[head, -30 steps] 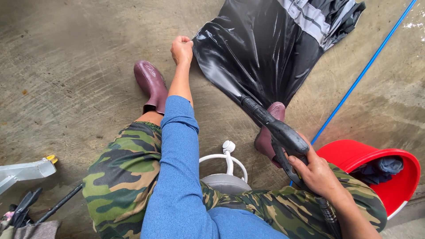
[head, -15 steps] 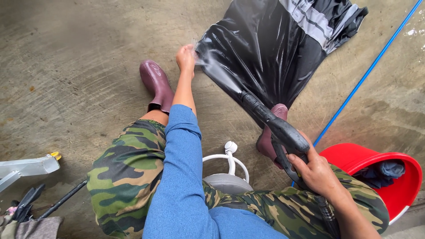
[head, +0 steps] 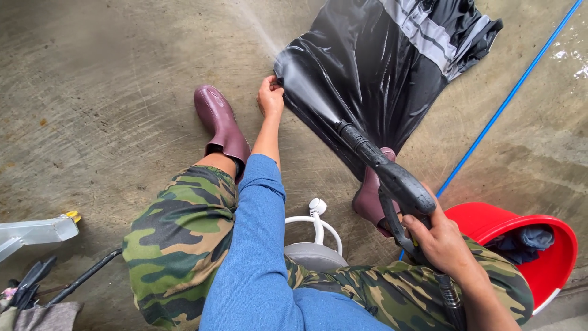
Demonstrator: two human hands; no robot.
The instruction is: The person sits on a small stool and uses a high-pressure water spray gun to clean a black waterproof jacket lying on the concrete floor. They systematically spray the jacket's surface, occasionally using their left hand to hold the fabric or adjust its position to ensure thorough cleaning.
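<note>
Spray from our black pressure-washer lance (head: 392, 175), gripped in our right hand (head: 442, 242), now strikes the glossy black garment (head: 367, 73); our left hand (head: 270, 98) has shifted, pinching its corner against the concrete floor (head: 110, 92).

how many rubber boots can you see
2. One maroon boot is on the concrete to the left of the left hand; the other boot sits at the edge of the black garment, partly hidden behind the spray gun held by the right hand.
</note>
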